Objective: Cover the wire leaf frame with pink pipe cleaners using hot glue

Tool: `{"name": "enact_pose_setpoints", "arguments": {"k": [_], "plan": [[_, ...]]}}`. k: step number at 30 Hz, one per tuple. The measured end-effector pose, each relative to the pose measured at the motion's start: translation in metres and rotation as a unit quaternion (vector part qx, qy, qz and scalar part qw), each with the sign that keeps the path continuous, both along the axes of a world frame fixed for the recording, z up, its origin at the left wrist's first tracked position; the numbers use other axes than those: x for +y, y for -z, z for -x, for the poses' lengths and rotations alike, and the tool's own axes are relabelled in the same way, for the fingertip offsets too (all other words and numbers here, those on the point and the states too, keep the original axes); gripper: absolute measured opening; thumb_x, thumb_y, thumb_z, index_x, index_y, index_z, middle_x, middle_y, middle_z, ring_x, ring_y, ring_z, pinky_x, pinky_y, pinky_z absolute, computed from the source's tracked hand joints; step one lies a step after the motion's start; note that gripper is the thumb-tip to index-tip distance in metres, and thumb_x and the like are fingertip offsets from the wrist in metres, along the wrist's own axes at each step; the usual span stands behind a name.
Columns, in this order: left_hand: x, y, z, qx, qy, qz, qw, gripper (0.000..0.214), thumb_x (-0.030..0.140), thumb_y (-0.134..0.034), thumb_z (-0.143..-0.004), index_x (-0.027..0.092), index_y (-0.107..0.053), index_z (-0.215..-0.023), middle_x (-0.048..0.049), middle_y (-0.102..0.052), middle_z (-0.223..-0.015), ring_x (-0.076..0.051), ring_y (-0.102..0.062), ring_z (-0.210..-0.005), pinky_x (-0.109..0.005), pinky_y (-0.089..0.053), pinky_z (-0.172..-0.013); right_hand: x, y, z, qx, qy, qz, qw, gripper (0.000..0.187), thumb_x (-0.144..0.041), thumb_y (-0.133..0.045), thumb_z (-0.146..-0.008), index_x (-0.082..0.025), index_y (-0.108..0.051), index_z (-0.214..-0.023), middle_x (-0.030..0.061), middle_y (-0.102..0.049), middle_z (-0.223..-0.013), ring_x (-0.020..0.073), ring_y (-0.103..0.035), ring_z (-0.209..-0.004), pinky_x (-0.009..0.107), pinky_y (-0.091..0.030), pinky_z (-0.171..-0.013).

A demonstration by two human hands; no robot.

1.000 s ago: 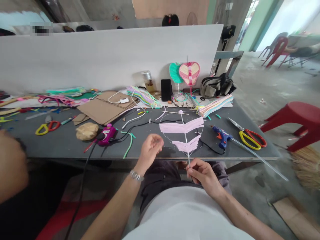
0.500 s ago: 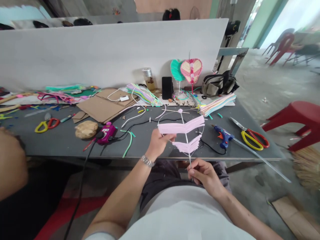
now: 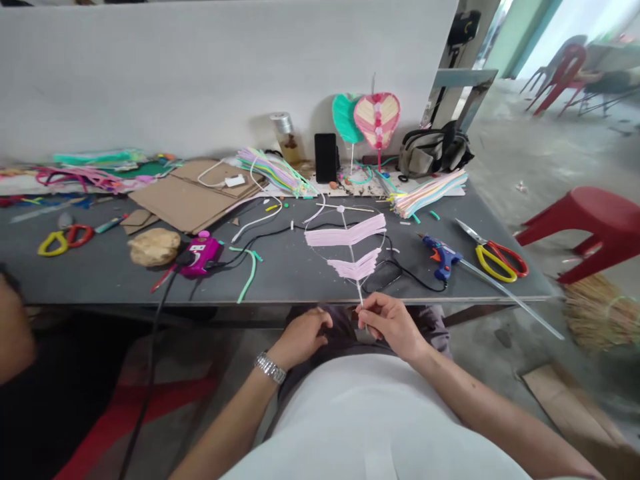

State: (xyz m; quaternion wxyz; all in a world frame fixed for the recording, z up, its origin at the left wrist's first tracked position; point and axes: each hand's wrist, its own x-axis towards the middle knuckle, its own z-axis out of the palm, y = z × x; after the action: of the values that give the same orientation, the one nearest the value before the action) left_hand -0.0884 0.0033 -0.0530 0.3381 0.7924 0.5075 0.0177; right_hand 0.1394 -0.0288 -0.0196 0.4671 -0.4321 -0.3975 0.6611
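Observation:
In my right hand [image 3: 393, 323] I grip the thin stem of a half-covered hand fan [image 3: 350, 235] at its lower end. The fan has a round wire frame, a white central stick and two bands of pale pink strips bent into V shapes. It extends over the table's front edge. My left hand [image 3: 304, 337], with a metal watch at the wrist, rests by my lap, loosely curled, holding nothing, with a gap between thumb and fingers. Right of the fan lie a blue glue gun [image 3: 443, 257] with a long clear glue stick and yellow-and-red scissors [image 3: 495, 259].
Left on the grey table [image 3: 280, 280] are a magenta power adapter [image 3: 203, 255], a stone-like lump [image 3: 155, 247], cardboard [image 3: 195, 200] and more scissors [image 3: 65, 239]. Behind stand a phone [image 3: 326, 158], a jar [image 3: 286, 137], finished fans [image 3: 377, 120] and strip bundles [image 3: 430, 192]. Another person's arm [image 3: 15, 327] shows far left.
My left hand has let go of the fan and dropped to my lap. My right hand still grips the stem, and the fan has shifted slightly left in view as the camera tilted down.

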Motion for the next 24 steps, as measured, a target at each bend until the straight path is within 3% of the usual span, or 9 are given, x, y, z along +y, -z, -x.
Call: {"name": "enact_pose_setpoints", "arguments": {"k": [3, 5, 7, 10, 13, 15, 19, 22, 24], "plan": [[-0.002, 0.004, 0.006, -0.021, -0.038, 0.021, 0.999, 0.003, 0.021, -0.067, -0.083, 0.019, -0.068, -0.083, -0.0029, -0.07, -0.08, -0.02, -0.062, -0.075, -0.029, -0.038, -0.07, 0.011, -0.001, 0.015, -0.013, -0.018, 0.009, 1.0, 0.033, -0.044, -0.084, -0.072, -0.017, -0.065, -0.08, -0.0025, -0.066, -0.06, 0.0051, -0.043, -0.041, 0.02, -0.029, -0.041], [-0.003, 0.003, 0.008, -0.047, -0.067, 0.022, 0.996, 0.028, 0.038, -0.06, -0.091, 0.019, -0.061, -0.07, -0.0012, -0.063, -0.067, -0.018, -0.055, -0.065, -0.029, -0.033, -0.063, 0.019, -0.001, 0.027, -0.015, -0.036, 0.007, 0.999, 0.031, -0.042, -0.082, -0.073, -0.017, -0.064, -0.08, -0.003, -0.066, -0.06, 0.0051, -0.043, -0.042, 0.02, -0.03, -0.041], [-0.004, 0.001, 0.01, -0.086, -0.092, 0.015, 0.992, 0.038, 0.048, -0.056, -0.092, 0.019, -0.055, -0.066, -0.0002, -0.058, -0.063, -0.017, -0.05, -0.061, -0.029, -0.03, -0.061, 0.027, 0.0, 0.039, -0.014, -0.051, -0.002, 0.999, 0.029, -0.041, -0.08, -0.074, -0.018, -0.062, -0.079, -0.0037, -0.065, -0.06, 0.0054, -0.043, -0.042, 0.02, -0.03, -0.041], [-0.004, -0.007, 0.01, -0.14, -0.093, 0.008, 0.986, 0.028, 0.044, -0.058, -0.087, 0.02, -0.056, -0.074, -0.0004, -0.061, -0.071, -0.018, -0.051, -0.065, -0.028, -0.034, -0.063, 0.036, 0.004, 0.049, -0.037, -0.041, -0.003, 0.998, 0.023, -0.038, -0.073, -0.078, -0.019, -0.061, -0.082, -0.0053, -0.063, -0.058, 0.0064, -0.043, -0.041, 0.021, -0.031, -0.041], [-0.002, -0.013, 0.007, -0.16, -0.092, -0.01, 0.983, 0.023, 0.039, -0.056, -0.086, 0.021, -0.053, -0.073, -0.0004, -0.061, -0.07, -0.018, -0.052, -0.066, -0.029, -0.036, -0.065, 0.043, 0.004, 0.045, -0.14, -0.036, -0.006, 0.99, 0.015, -0.034, -0.066, -0.084, -0.019, -0.065, -0.085, -0.005, -0.063, -0.058, 0.0086, -0.047, -0.043, 0.022, -0.035, -0.045], [-0.001, -0.014, 0.005, -0.166, -0.095, -0.009, 0.981, 0.024, 0.04, -0.058, -0.085, 0.021, -0.053, -0.071, -0.0003, -0.061, -0.068, -0.018, -0.052, -0.066, -0.028, -0.036, -0.065, 0.045, 0.0, 0.032, -0.254, -0.043, -0.058, 0.965, 0.009, -0.029, -0.066, -0.085, -0.02, -0.068, -0.084, -0.003, -0.067, -0.062, 0.0108, -0.054, -0.052, 0.023, -0.039, -0.053], [-0.001, -0.012, -0.001, -0.17, -0.087, 0.04, 0.981, 0.026, 0.042, -0.064, -0.081, 0.019, -0.061, -0.07, -0.0005, -0.063, -0.069, -0.018, -0.054, -0.067, -0.028, -0.037, -0.065, 0.055, -0.018, -0.017, -0.452, 0.023, -0.192, 0.871, 0.005, -0.02, -0.066, -0.082, -0.022, -0.069, -0.079, -0.0016, -0.071, -0.072, 0.0125, -0.057, -0.063, 0.025, -0.04, -0.064], [-0.003, -0.01, -0.003, -0.175, -0.061, 0.076, 0.98, 0.025, 0.041, -0.063, -0.083, 0.019, -0.066, -0.071, 0.0, -0.063, -0.067, -0.017, -0.055, -0.068, -0.027, -0.037, -0.066, 0.082, -0.033, -0.068, -0.52, 0.109, -0.212, 0.82, 0.005, -0.022, -0.065, -0.081, -0.022, -0.066, -0.076, -0.0017, -0.068, -0.07, 0.0142, -0.058, -0.064, 0.026, -0.041, -0.064], [-0.006, -0.007, -0.002, -0.178, -0.046, 0.094, 0.978, 0.026, 0.04, -0.06, -0.086, 0.019, -0.065, -0.07, 0.001, -0.06, -0.063, -0.017, -0.053, -0.064, -0.027, -0.036, -0.064, 0.108, -0.041, -0.102, -0.577, 0.151, -0.185, 0.781, 0.006, -0.023, -0.069, -0.077, -0.021, -0.064, -0.074, -0.0015, -0.068, -0.071, 0.0152, -0.059, -0.066, 0.027, -0.041, -0.066]]}}
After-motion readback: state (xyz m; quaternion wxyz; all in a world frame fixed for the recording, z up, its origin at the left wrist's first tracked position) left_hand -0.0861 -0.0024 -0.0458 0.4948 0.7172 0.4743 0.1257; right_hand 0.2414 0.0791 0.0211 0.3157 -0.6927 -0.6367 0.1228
